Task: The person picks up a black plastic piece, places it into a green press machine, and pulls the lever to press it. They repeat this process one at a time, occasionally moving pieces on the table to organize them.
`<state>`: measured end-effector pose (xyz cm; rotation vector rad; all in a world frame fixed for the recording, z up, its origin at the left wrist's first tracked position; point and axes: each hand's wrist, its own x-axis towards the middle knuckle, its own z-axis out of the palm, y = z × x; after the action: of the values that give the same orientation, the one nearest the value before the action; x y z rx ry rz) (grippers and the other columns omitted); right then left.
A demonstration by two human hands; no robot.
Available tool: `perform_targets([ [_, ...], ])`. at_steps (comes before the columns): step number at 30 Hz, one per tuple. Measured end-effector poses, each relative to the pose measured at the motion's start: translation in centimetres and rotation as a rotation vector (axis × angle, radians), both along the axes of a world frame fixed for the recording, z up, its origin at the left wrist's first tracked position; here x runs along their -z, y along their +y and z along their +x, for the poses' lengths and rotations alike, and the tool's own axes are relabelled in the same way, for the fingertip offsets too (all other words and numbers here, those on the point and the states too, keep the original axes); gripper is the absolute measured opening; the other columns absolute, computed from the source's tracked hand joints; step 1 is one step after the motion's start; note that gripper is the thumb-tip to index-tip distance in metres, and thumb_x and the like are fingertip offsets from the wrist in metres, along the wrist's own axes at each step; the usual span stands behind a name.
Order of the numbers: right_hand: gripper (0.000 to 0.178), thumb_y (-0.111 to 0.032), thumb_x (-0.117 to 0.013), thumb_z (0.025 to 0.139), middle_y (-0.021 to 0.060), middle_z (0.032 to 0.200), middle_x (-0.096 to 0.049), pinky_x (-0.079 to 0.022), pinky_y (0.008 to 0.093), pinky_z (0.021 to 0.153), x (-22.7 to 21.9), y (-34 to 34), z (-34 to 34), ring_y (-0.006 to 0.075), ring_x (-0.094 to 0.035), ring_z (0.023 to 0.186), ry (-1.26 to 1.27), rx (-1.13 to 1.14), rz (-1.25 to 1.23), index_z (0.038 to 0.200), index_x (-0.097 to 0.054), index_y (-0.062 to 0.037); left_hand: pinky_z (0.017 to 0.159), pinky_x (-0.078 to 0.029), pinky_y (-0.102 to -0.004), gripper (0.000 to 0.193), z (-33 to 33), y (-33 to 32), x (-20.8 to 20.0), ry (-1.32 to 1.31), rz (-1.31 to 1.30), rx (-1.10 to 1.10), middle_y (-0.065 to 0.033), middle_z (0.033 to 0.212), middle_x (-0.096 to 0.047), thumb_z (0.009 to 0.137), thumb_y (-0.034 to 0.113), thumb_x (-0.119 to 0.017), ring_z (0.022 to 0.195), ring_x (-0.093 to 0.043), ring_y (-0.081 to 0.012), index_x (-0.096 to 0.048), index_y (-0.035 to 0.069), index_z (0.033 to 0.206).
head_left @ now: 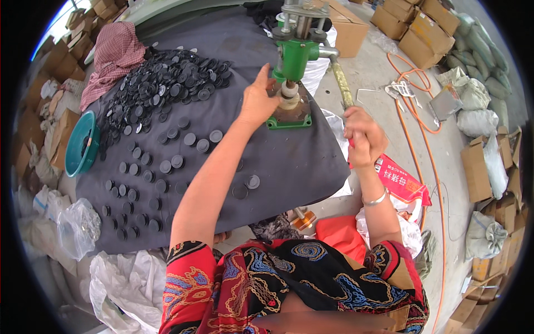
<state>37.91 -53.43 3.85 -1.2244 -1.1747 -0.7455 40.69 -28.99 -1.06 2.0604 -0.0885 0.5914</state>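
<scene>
A green hand-lever press (292, 60) stands at the far right of a table covered with dark cloth (289, 167). My right hand (365, 137) is closed round the lower end of its worn yellowish lever (341, 83). Beside the press's round metal die (288, 99), my left hand (259, 101) has its index finger stretched up and its thumb toward the die. Nothing shows in that hand, though some fingertips are hidden against the press. Small black round discs (172, 83) lie heaped at the back left. Separate black discs (177, 161) spread over the table's left and middle.
At the table's left edge is a teal basin (83, 146), with a red checked cloth (115, 58) behind it. Clear plastic bags (79, 225) bulge at the near left. An orange hose (410, 128) winds along the floor at right, near cardboard boxes (425, 42) and sacks.
</scene>
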Motion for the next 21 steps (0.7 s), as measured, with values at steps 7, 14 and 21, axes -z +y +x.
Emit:
perform_targets([
  [7,0.015,-0.001,-0.048,0.085,0.0070,0.065,-0.056,-0.048,0.0371,0.073,-0.8,-1.2,0.1,0.0142,-0.052,0.056,0.133,-0.008,-0.011,0.087,-0.061,0.0061,0.077,-0.054,-0.0304,0.038,-5.6,9.5,-2.9,0.153,0.229,-0.115,-0.0118,0.094,-0.071,0.072,0.004,-0.071,0.086,-0.068,-0.0179,-0.067,0.002,0.109],
  [14,0.024,-0.005,-0.045,0.083,0.0068,0.063,-0.054,-0.045,0.0279,0.061,-10.8,1.0,2.3,0.0137,-0.048,0.055,0.446,-0.063,0.040,0.092,-0.061,0.0105,0.089,-0.048,-0.0407,0.039,-11.6,10.0,-1.7,0.308,0.696,-0.078,-0.0134,0.100,-0.069,0.067,0.012,-0.069,0.101,-0.062,-0.0316,-0.068,0.006,0.105],
  [21,0.024,-0.011,-0.046,0.085,0.0053,0.060,-0.049,-0.042,0.0306,0.052,-16.5,2.2,6.3,0.0135,-0.043,0.050,0.537,-0.023,0.010,0.094,-0.060,0.0064,0.092,-0.046,-0.0409,0.039,-10.5,9.9,0.7,0.341,0.809,-0.024,-0.0168,0.104,-0.066,0.066,0.008,-0.065,0.100,-0.060,-0.0352,-0.068,0.002,0.104],
])
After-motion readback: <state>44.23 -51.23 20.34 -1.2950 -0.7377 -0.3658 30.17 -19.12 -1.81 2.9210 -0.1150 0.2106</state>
